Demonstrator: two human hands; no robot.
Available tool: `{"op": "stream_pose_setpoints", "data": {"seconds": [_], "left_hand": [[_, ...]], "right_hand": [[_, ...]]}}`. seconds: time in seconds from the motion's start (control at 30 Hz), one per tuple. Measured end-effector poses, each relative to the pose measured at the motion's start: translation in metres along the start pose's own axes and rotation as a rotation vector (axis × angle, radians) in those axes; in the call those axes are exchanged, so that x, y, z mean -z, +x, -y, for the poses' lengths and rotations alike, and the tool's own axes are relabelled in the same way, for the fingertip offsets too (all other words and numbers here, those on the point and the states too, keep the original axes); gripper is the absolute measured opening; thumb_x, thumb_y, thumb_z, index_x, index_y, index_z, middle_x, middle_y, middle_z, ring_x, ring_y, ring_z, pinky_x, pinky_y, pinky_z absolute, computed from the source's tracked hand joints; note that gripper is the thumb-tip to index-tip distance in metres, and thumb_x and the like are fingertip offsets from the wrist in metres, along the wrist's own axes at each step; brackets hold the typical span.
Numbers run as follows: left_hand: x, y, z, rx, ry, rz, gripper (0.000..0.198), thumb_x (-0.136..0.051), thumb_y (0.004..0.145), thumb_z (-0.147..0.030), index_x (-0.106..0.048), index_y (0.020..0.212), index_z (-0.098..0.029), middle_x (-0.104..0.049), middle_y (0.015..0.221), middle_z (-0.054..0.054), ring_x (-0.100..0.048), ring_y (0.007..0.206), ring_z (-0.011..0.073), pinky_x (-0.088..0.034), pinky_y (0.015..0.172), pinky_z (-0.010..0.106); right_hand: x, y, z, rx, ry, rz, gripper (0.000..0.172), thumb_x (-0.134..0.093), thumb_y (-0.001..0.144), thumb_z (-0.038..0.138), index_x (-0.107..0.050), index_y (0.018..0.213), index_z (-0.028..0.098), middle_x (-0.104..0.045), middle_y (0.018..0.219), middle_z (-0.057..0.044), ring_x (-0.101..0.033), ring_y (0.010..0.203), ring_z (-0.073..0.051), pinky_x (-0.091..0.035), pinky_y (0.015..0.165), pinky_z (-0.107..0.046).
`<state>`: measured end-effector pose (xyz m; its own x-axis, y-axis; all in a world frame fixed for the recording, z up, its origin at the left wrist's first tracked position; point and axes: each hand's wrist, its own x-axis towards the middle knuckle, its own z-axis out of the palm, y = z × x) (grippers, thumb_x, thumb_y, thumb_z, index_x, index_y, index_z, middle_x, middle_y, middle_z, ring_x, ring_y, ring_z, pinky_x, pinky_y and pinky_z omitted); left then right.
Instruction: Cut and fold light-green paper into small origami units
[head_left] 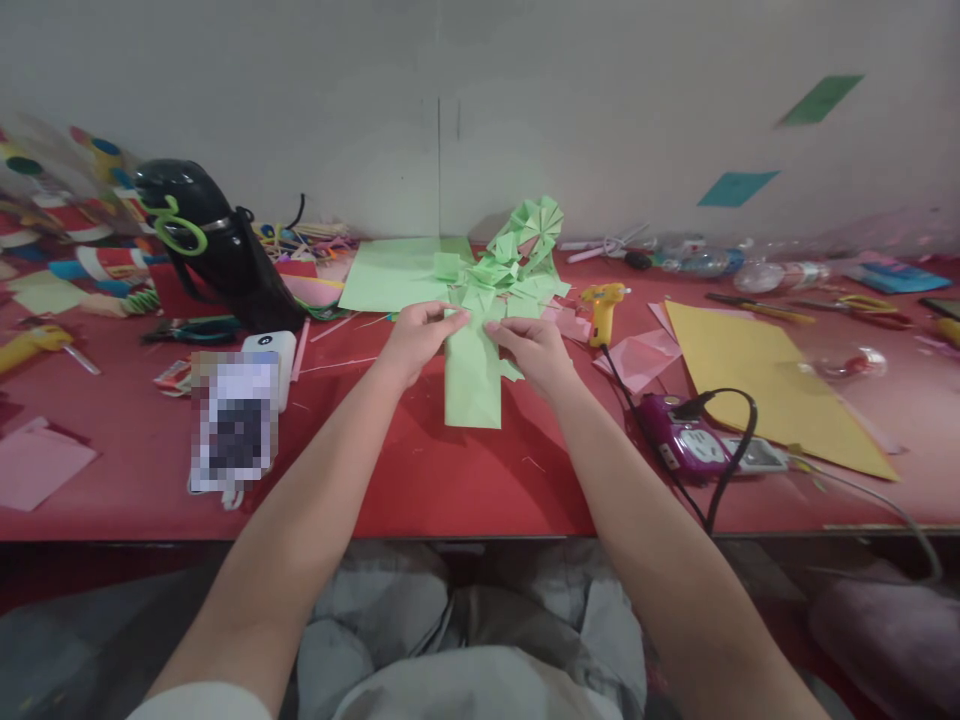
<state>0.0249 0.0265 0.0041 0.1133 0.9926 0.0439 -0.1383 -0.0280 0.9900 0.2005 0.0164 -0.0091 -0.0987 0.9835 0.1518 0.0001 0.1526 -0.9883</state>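
A folded strip of light green paper (pixel 472 385) stands out in front of me, its lower end toward the table's front edge. My left hand (pixel 420 338) pinches its upper left edge between thumb and fingers. On the opposite edge, my right hand (pixel 534 348) grips it the same way. Just behind the strip lies a heap of folded green paper pieces (pixel 495 270), with a pleated green paper form (pixel 536 225) rising from it. Flat green sheets (pixel 386 275) lie to the left of the heap.
Right of my hands are a yellow glue gun (pixel 602 312), a purple power socket (pixel 686 440) with cables, and yellow card (pixel 765 380). On the left stand a black bottle (pixel 217 240), pliers (pixel 199 330) and a phone (pixel 236 425). A wall (pixel 300 110) closes off the red table (pixel 420 490).
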Motion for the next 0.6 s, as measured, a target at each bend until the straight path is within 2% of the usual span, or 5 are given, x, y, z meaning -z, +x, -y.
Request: {"op": "stream_pose_setpoints", "data": {"seconds": [0.17,0.27,0.43,0.6], "left_hand": [[0.005,0.001,-0.003,-0.002,0.015,-0.062,0.045,-0.091,0.054,-0.046,-0.071,0.076,-0.013,-0.071,0.078,0.006,-0.066,0.072,0.0176,-0.057,0.072,0.034],[0.008,0.002,-0.003,-0.029,0.032,-0.092,0.046,-0.092,0.051,-0.047,-0.071,0.073,-0.013,-0.072,0.077,0.007,-0.067,0.071,0.0182,-0.058,0.071,0.034],[0.011,0.003,-0.001,-0.085,0.038,-0.064,0.049,-0.087,0.056,-0.055,-0.073,0.075,-0.013,-0.073,0.076,0.008,-0.068,0.069,0.0189,-0.059,0.067,0.034],[0.010,0.003,0.002,-0.121,0.059,-0.072,0.048,-0.085,0.060,-0.057,-0.073,0.075,-0.013,-0.072,0.076,0.007,-0.068,0.070,0.0188,-0.059,0.068,0.034]], "right_hand": [[0.000,0.000,0.001,0.011,-0.067,-0.033,0.036,-0.076,0.073,0.049,-0.062,0.058,0.020,-0.049,0.054,0.001,-0.043,0.053,-0.011,-0.036,0.052,-0.028],[-0.001,0.000,0.002,0.013,-0.067,-0.034,0.033,-0.076,0.074,0.048,-0.065,0.061,0.019,-0.050,0.054,0.001,-0.042,0.052,-0.010,-0.036,0.052,-0.027],[-0.001,0.001,0.002,0.025,-0.053,-0.031,0.034,-0.077,0.071,0.049,-0.067,0.062,0.018,-0.050,0.055,0.001,-0.046,0.054,-0.011,-0.037,0.052,-0.027],[0.000,0.000,0.002,0.030,-0.057,-0.044,0.036,-0.077,0.071,0.051,-0.066,0.062,0.018,-0.050,0.053,0.002,-0.044,0.052,-0.010,-0.036,0.050,-0.026]]}}
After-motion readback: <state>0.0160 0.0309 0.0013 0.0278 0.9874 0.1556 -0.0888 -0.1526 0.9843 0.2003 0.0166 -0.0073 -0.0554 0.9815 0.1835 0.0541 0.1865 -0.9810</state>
